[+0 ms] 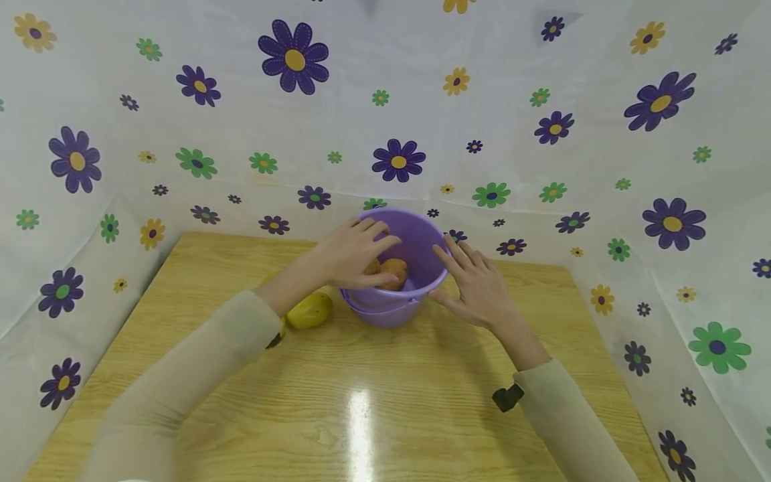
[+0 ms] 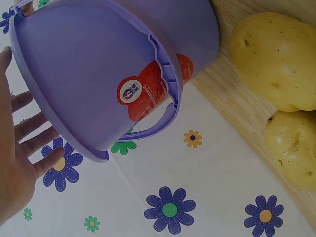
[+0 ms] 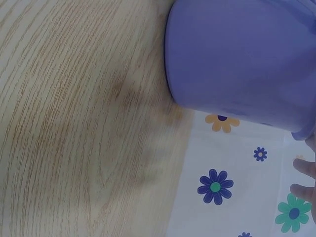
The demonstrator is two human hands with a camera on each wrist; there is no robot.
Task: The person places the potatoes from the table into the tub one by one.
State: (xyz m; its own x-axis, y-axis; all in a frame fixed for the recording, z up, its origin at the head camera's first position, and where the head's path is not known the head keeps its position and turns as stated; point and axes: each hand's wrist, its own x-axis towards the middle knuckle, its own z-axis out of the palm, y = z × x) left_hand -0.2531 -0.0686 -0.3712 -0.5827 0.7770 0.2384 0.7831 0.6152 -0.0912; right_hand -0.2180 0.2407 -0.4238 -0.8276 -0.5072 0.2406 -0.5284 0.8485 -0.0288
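Note:
A purple bucket (image 1: 388, 316) stands on the wooden table, its mouth tilted toward me in the head view. Brown potatoes (image 1: 394, 273) lie inside it, partly hidden behind my left hand (image 1: 359, 253). That hand reaches over the bucket's left rim, fingers loosely bent and thumb apart, gripping nothing. At the opposite side, my right hand (image 1: 477, 286) has its fingers extended, with the fingertips right at the rim. The bucket's handle (image 2: 154, 129) hangs down its side, near a red label (image 2: 148, 91).
Yellow potatoes (image 1: 310, 310) lie on the table left of the bucket, partly covered by my left forearm; two show large in the left wrist view. A white flower-print sheet (image 1: 337, 127) rises behind the table (image 1: 421, 408) and along both sides.

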